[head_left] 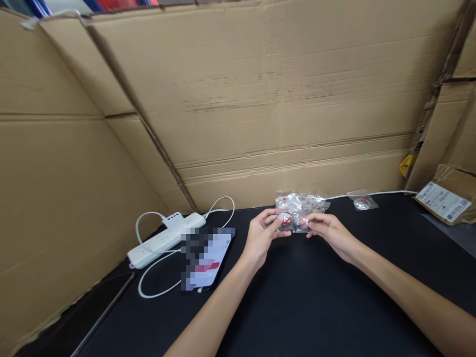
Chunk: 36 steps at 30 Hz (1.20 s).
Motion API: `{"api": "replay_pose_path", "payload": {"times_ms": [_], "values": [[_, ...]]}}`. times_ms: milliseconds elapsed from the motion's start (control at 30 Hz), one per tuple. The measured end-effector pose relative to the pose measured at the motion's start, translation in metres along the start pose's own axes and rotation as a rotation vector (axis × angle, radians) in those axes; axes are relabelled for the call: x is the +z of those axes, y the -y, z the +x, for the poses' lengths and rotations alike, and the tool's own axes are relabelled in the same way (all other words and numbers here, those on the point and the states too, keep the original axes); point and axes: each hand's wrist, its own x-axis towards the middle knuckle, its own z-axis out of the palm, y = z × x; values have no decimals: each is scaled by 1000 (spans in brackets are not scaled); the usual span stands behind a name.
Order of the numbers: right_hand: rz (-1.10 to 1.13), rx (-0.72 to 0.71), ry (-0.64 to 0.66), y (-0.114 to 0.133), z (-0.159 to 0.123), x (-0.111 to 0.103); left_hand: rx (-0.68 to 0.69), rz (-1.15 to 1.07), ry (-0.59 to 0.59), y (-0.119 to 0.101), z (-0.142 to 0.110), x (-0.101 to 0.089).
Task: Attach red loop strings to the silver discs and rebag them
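Note:
My left hand (263,232) is closed around a small round disc (285,219) with a red mark and a shiny rim, thumb on its face. Facing it, my right hand (329,232) pinches clear plastic (302,224), which looks like the edge of a small packet; its fingertips partly hide it. Just behind both hands lies a heap of clear plastic packets (297,201) with bits of red inside. Whether the disc is still within plastic I cannot tell.
A single clear packet (362,202) lies to the right, near a labelled brown package (444,201). On the left are a white power strip (167,240) with cables and a phone-like device (211,263), partly blurred. Cardboard walls (278,99) border the black table (308,307).

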Motion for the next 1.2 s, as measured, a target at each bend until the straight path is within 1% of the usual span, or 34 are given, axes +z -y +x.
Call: {"api": "replay_pose_path", "payload": {"times_ms": [133,200,333,467,600,733,800,967,1067,1100,1167,1200], "values": [[14,31,-80,-4,0,-1,7,12,13,-3,-1,3],[18,55,-95,-9,0,0,29,37,21,-4,-2,6],[87,101,-86,-14,-2,5,128,115,28,-4,-3,9],[150,102,-88,-11,-5,13,222,191,-2,-4,-4,11],[157,112,-106,-9,-6,16,223,226,4,-5,-6,13],[184,106,-108,-10,-6,15,204,248,34,-5,-9,15],[182,104,-115,-10,-6,14,197,257,27,-4,-9,14],[173,114,-198,-11,-3,6,205,339,-87,1,-1,3],[256,128,-295,-12,2,-4,117,327,-156,3,8,-11],[285,136,-326,-13,4,-8,90,364,-196,3,11,-16],[323,150,-386,-13,6,-15,60,557,-254,2,16,-27],[331,158,-407,-13,7,-17,56,708,-247,2,18,-32]]}}
